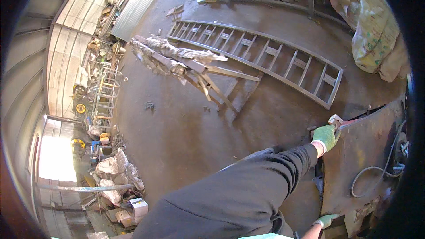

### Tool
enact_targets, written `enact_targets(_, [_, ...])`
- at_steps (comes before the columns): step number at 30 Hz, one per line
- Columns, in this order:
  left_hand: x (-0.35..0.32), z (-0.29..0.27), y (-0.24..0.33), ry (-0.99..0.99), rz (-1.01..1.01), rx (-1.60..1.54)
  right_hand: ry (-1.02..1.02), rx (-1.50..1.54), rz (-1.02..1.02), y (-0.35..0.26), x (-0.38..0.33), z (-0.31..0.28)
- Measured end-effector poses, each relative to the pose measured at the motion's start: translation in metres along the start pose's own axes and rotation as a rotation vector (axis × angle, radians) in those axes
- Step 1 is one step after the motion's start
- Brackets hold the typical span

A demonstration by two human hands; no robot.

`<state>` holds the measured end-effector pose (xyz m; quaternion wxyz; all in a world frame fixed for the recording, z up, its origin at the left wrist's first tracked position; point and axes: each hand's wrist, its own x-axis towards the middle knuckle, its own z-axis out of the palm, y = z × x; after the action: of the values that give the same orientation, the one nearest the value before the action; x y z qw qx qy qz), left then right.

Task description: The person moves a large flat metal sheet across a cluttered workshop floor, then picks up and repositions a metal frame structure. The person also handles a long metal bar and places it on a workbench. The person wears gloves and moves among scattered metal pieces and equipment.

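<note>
My left hand (325, 138), in a green knit glove, is at the far corner of a brown metal-looking worktop (354, 150) on the right. Its fingers are closed around a small object with a pale block-like end (335, 120); a reddish strip lies beside it. The glove hides the rest of that object. Lower down, my right hand (326, 221), gloved in pale green, rests at the near left edge of the worktop. Its fingers look stretched out, with nothing visible in them. A grey cable loop (353, 189) lies on the worktop.
A metal ladder (265, 66) lies on the brown floor ahead. Nearer stands a wooden trestle (208, 77) wrapped in ragged cloth. Large sacks (376, 31) hang at the upper right. Along the left wall are bags (108, 166), a white box (138, 208) and scrap.
</note>
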<state>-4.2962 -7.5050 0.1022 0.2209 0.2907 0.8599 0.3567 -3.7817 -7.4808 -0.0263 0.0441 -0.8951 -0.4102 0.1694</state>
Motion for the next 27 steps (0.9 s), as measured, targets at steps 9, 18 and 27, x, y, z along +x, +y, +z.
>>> enact_targets(9, [-0.08, -0.09, -0.083, -0.017, 0.01, -0.008, 0.081, 0.04, 0.084, 0.112, -0.074, 0.036])
enact_targets(18, [-0.154, -0.144, -0.188, 0.062, 0.092, -0.03, 0.082, 0.03, 0.19, 0.167, -0.248, 0.029])
enact_targets(27, [-0.241, -0.23, -0.288, -0.074, 0.05, 0.031, 0.004, 0.13, 0.154, 0.263, -0.397, 0.046])
